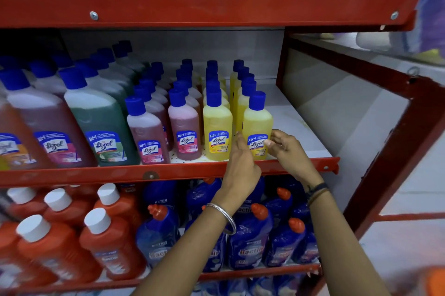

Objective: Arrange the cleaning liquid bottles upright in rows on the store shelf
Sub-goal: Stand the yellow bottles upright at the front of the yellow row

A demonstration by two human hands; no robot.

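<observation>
- Two hands flank the front yellow plastic bottle with blue cap [257, 124], upright at the red metal shelf [168, 173] edge, rightmost row.
- Left hand [242, 158] open, fingers touching its label side; right hand [286, 149] loosely curled beside it — neither gripping.
- Likely full, moderately heavy, smooth, rigid — best grasped around the waist.

Red-edged white shelf [296, 112] carries upright blue-capped bottles [218, 127] in rows.

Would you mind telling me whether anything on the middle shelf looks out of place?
Mostly tidy. Small dark specks litter the shelf front near the pink bottles. The front yellow bottle stands upright between both hands, left, right.
</observation>
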